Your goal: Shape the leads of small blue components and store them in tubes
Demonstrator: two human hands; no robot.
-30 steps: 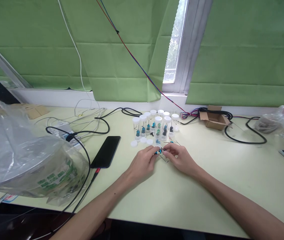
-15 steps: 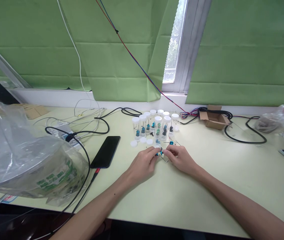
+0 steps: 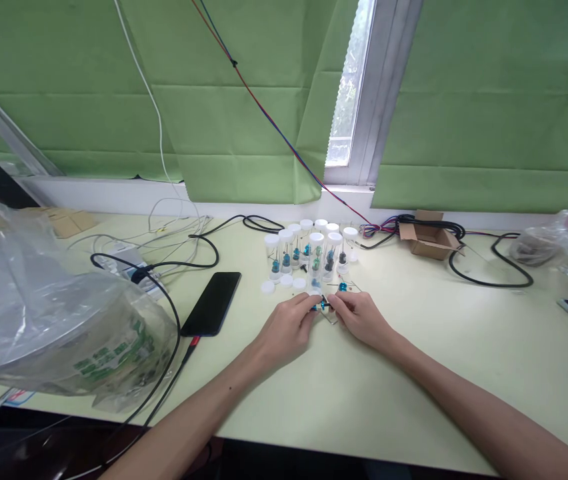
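Low over the table, my left hand (image 3: 287,324) pinches a small blue and black part (image 3: 322,305) between thumb and fingers. From the other side my right hand (image 3: 359,316) closes its fingertips on the part's dark end. Fingers cover much of it, so its exact kind does not show. A thin L-shaped metal piece (image 3: 331,320) lies on the table below the fingertips. Just beyond my right hand is another small blue part (image 3: 343,287). Behind both hands stand several clear tubes (image 3: 316,257) with white caps and blue, green or dark parts inside.
Loose white caps (image 3: 268,287) lie left of the tubes. A black phone (image 3: 213,303) with a cable is left of my arm, beside a large plastic-wrapped tub (image 3: 64,333). At the back right sit a small cardboard box (image 3: 428,241) and black cables (image 3: 489,285).
My right hand's fingertips have shifted very slightly along the small part, and more of its dark end shows. My left hand stays in place.
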